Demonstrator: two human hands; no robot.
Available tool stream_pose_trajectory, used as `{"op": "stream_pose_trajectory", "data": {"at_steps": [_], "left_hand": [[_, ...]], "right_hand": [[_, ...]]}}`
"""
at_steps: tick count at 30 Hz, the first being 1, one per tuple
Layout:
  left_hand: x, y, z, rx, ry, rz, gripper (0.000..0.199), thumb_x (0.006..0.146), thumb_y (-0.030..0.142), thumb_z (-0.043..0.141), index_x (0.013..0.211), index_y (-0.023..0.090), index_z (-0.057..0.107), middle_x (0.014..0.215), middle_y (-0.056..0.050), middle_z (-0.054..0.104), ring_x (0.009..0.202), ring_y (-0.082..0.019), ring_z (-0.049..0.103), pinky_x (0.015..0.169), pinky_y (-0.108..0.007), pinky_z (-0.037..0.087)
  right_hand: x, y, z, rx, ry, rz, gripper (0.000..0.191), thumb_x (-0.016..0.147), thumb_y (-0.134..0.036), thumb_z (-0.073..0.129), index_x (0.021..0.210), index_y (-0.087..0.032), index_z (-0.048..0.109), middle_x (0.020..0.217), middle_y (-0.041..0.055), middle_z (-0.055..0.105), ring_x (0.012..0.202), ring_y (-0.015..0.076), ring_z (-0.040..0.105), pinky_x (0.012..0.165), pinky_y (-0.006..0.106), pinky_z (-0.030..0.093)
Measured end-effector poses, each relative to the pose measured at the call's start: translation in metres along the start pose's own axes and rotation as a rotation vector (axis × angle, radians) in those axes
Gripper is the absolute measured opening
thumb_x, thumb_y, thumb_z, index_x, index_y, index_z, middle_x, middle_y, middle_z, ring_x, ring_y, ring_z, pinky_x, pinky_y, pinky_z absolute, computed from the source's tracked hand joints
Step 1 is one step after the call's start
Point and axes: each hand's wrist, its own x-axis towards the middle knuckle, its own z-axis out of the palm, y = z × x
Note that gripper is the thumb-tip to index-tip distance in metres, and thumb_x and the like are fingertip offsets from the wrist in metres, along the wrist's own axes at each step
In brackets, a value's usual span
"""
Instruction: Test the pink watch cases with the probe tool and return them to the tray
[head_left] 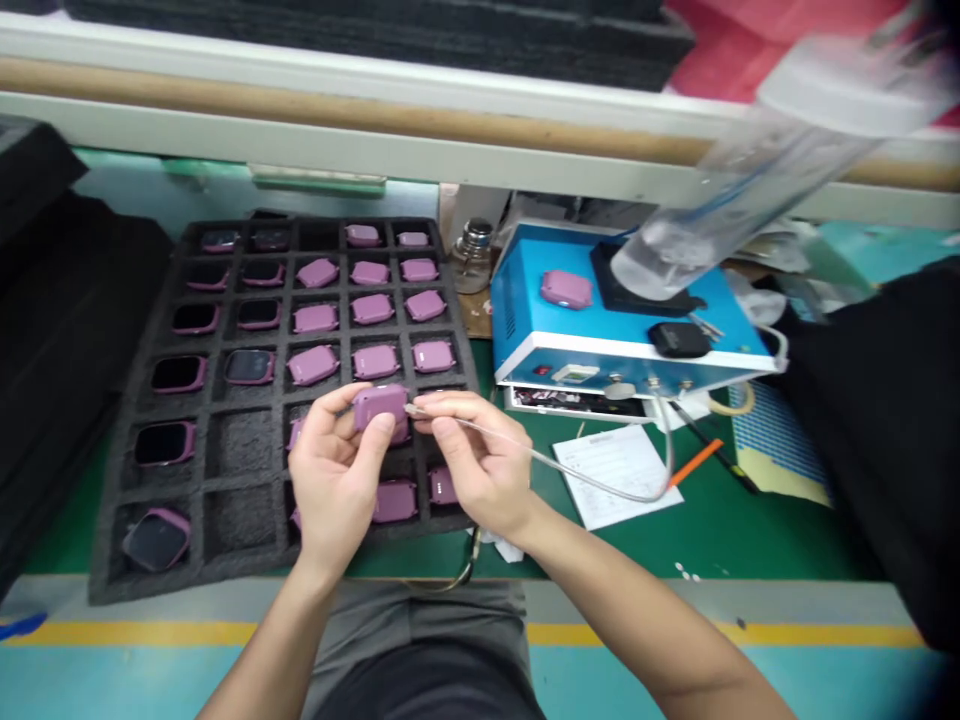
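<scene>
My left hand (337,470) grips a purple watch case (381,405) between thumb and fingers. In my right hand (480,450) is the end of a thin clear tube (562,467), pinched between thumb and fingertips. Its tip meets the right side of the watch case, or nearly so; contact is hard to tell. The tube curves back to a blue box-shaped machine (517,280). Below both hands lies a black foam tray (240,445) with several purple watch cases in its compartments, some with dark screens up and some with backs up.
Another purple watch case (566,289) and a black block (679,340) rest on the machine, beside a clear cylinder (675,240). A glass bottle (473,255) stands between tray and machine. Right of my hands lie a printed paper (619,475) and an orange stick (697,463). A shelf edge (375,130) crosses behind.
</scene>
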Motion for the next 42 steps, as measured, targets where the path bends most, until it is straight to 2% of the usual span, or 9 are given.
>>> {"op": "stream_pose_trajectory", "data": {"at_steps": [3, 8, 24, 29, 35, 42], "left_hand": [[0.0013, -0.0011, 0.0000, 0.008, 0.001, 0.003, 0.036, 0.087, 0.029, 0.083, 0.117, 0.018, 0.068, 0.105, -0.007, 0.080, 0.092, -0.018, 0.079, 0.087, -0.027, 0.065], [0.0016, -0.0002, 0.0000, 0.005, 0.002, 0.008, 0.034, 0.087, 0.027, 0.083, 0.116, 0.018, 0.069, 0.104, -0.006, 0.080, 0.089, -0.016, 0.079, 0.086, -0.024, 0.065], [0.0002, -0.0011, -0.0014, 0.032, -0.004, -0.006, 0.037, 0.087, 0.031, 0.083, 0.118, 0.018, 0.067, 0.106, -0.007, 0.080, 0.089, -0.019, 0.079, 0.084, -0.028, 0.065], [-0.0009, -0.0005, -0.0019, 0.037, -0.007, -0.008, 0.037, 0.087, 0.031, 0.083, 0.117, 0.018, 0.067, 0.106, -0.008, 0.080, 0.096, -0.020, 0.079, 0.088, -0.030, 0.064], [-0.0010, 0.0007, -0.0014, 0.032, -0.003, -0.013, 0.038, 0.086, 0.031, 0.084, 0.116, 0.018, 0.067, 0.104, -0.008, 0.080, 0.091, -0.019, 0.079, 0.084, -0.027, 0.064], [-0.0005, -0.0004, -0.0020, 0.036, -0.006, -0.014, 0.037, 0.087, 0.031, 0.083, 0.117, 0.018, 0.067, 0.106, -0.007, 0.080, 0.094, -0.019, 0.079, 0.087, -0.028, 0.064]], "right_hand": [[0.0014, 0.0021, -0.0001, 0.012, -0.008, 0.011, 0.017, 0.103, -0.024, 0.059, 0.110, -0.026, 0.074, 0.112, 0.0063, 0.079, 0.104, 0.0191, 0.078, 0.088, 0.035, 0.070], [0.0022, 0.0031, 0.0002, 0.020, -0.008, -0.005, 0.017, 0.102, -0.024, 0.059, 0.111, -0.026, 0.074, 0.111, 0.0057, 0.080, 0.106, 0.0200, 0.078, 0.094, 0.039, 0.069], [0.0021, 0.0023, 0.0000, 0.009, -0.014, -0.010, 0.017, 0.103, -0.025, 0.058, 0.110, -0.026, 0.073, 0.111, 0.0063, 0.079, 0.104, 0.0194, 0.078, 0.091, 0.038, 0.070], [0.0010, 0.0007, -0.0001, 0.012, -0.001, -0.015, 0.016, 0.102, -0.025, 0.059, 0.108, -0.025, 0.074, 0.110, 0.0069, 0.080, 0.102, 0.0195, 0.078, 0.091, 0.039, 0.070], [0.0008, -0.0012, -0.0001, 0.009, -0.006, -0.016, 0.016, 0.102, -0.023, 0.059, 0.108, -0.025, 0.074, 0.110, 0.0068, 0.079, 0.101, 0.0190, 0.078, 0.090, 0.038, 0.070], [0.0008, 0.0030, 0.0008, 0.019, -0.004, -0.002, 0.016, 0.102, -0.026, 0.059, 0.108, -0.025, 0.074, 0.111, 0.0068, 0.079, 0.102, 0.0197, 0.078, 0.091, 0.038, 0.070]]}}
